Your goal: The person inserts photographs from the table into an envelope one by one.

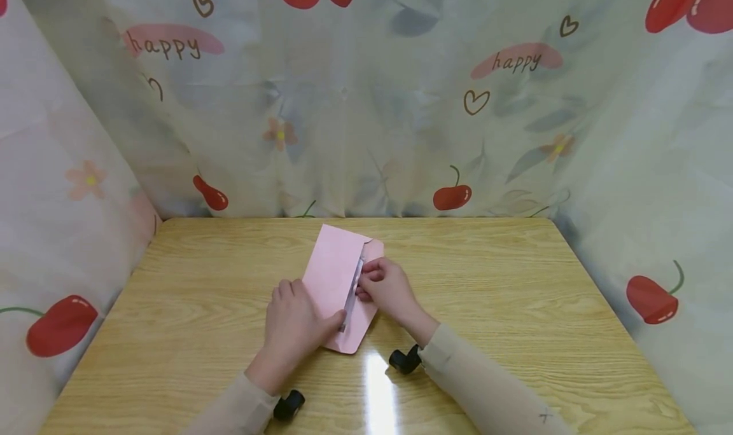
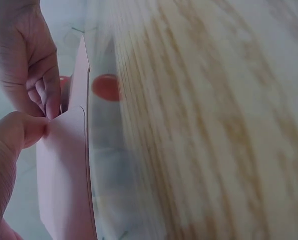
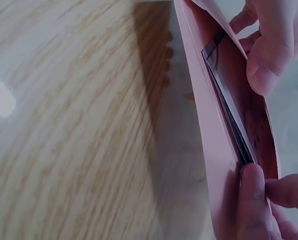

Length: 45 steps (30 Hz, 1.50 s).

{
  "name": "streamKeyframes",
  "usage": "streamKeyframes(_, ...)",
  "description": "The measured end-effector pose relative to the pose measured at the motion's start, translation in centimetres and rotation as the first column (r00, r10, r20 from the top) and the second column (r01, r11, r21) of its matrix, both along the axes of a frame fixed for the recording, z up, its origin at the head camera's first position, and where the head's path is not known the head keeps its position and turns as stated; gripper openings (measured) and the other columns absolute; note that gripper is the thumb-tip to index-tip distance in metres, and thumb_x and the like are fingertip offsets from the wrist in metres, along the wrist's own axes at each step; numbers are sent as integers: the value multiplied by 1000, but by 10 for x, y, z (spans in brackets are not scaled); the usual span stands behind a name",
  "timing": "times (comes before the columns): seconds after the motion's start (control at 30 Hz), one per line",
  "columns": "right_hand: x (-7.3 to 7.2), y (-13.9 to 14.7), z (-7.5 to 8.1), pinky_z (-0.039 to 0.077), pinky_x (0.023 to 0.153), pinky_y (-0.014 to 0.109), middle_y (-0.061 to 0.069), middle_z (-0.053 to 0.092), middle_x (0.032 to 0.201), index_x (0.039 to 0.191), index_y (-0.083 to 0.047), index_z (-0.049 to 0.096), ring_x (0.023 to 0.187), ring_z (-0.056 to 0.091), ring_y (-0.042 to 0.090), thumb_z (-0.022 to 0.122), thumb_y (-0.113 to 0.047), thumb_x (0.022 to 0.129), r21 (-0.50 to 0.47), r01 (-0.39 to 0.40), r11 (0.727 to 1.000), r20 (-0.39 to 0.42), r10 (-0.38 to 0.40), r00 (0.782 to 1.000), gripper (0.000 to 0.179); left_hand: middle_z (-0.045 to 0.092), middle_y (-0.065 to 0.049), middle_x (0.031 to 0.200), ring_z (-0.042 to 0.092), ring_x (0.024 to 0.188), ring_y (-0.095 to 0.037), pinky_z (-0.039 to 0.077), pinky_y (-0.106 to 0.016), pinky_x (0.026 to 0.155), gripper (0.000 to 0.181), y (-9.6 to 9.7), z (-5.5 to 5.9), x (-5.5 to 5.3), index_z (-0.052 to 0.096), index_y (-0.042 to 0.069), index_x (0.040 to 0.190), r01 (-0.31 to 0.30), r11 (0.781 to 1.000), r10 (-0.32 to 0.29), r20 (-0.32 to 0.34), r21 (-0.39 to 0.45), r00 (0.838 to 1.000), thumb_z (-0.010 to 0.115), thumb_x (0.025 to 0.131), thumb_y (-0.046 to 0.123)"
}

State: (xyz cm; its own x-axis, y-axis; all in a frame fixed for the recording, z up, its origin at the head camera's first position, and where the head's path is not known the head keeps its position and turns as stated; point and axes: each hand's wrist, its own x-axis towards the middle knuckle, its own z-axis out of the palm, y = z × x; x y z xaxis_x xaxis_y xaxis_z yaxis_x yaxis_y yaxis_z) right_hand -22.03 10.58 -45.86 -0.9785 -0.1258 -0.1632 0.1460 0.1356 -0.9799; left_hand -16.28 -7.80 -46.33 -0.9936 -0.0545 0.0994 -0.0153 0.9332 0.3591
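A pink envelope point(image 1: 335, 266) is tilted above the wooden table, its long side opening facing right with the flap folded out. My left hand point(image 1: 294, 320) grips its lower left part, the thumb on the front by the opening. In the right wrist view, a thin stack of dark-edged, glossy sheets point(image 3: 228, 107) sits inside the envelope's mouth; what they show is hidden. My right hand point(image 1: 389, 292) reaches in at the opening and pinches the stack's edge between finger and thumb. The left wrist view shows both hands meeting at the envelope's edge point(image 2: 64, 165).
The wood-grain table point(image 1: 200, 295) spreads around the hands, with a bright light reflection near its front. Patterned curtains point(image 1: 366, 104) with cherries and "happy" lettering enclose the back and sides. Black wrist cameras point(image 1: 404, 360) hang at both sleeves.
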Motion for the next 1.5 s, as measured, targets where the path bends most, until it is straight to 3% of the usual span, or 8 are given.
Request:
streamKeyframes(0.3,2,6,5,55,68,34,11,62,95,114,-4,60,79,67,23,60,-15,94,191,-42,981,-100,62,993,23,45,-23,97,46,88,-36,43,-46,71,97,-10,-8,-7,49,-13,108,-27,999,27,1,-39,1000,69,65,72)
streamKeyframes(0.53,4,27,9,51,75,33,-1,63,102,116,-10,62,86,62,13,61,-26,95,454,25,891,-268,110,957,26,44,-23,95,46,87,-36,43,-47,70,98,-25,-11,-14,48,-15,106,-38,997,41,48,-67,998,69,65,71)
streamKeyframes(0.67,4,39,9,51,80,36,3,63,115,123,-10,59,95,62,16,62,-29,95,608,60,792,-314,170,934,34,43,-24,97,45,89,-36,43,-49,72,100,-31,-14,-17,48,-17,109,-52,997,57,93,-56,994,70,65,70)
streamKeyframes(0.8,4,53,7,48,89,42,8,58,126,130,-9,55,111,58,24,60,-36,95,783,154,603,-372,256,892,45,44,-25,96,45,91,-37,42,-49,74,100,-34,-15,-17,49,-18,108,-44,998,52,144,-54,988,70,65,70)
streamKeyframes(0.93,6,67,6,42,96,48,13,53,133,136,-6,50,121,51,31,58,-42,94,854,229,468,-414,343,843,55,45,-26,96,45,92,-37,42,-49,75,101,-35,-14,-15,50,-18,108,-31,998,43,199,-59,979,70,66,72)
streamKeyframes(1.1,8,80,4,33,103,52,17,44,143,142,-6,43,130,41,35,54,-53,93,890,278,362,-420,412,809,69,46,-27,99,46,93,-36,44,-49,77,104,-36,-11,-13,49,-19,113,-23,999,31,228,-36,973,68,67,73)
streamKeyframes(1.27,10,87,0,23,108,57,17,30,152,149,-10,33,138,28,39,45,-66,90,925,269,270,-365,430,826,82,47,-30,119,46,109,-42,41,-54,90,113,-38,-6,-9,40,-15,131,107,993,-99,137,-53,986,65,69,76)
streamKeyframes(1.5,14,90,-2,11,109,60,14,16,159,155,-19,20,143,13,39,33,-82,82,948,240,208,-306,392,867,98,9,-21,158,1,143,-43,4,-61,110,116,-46,-2,-4,16,8,155,276,942,-286,-28,-191,958,48,74,84)
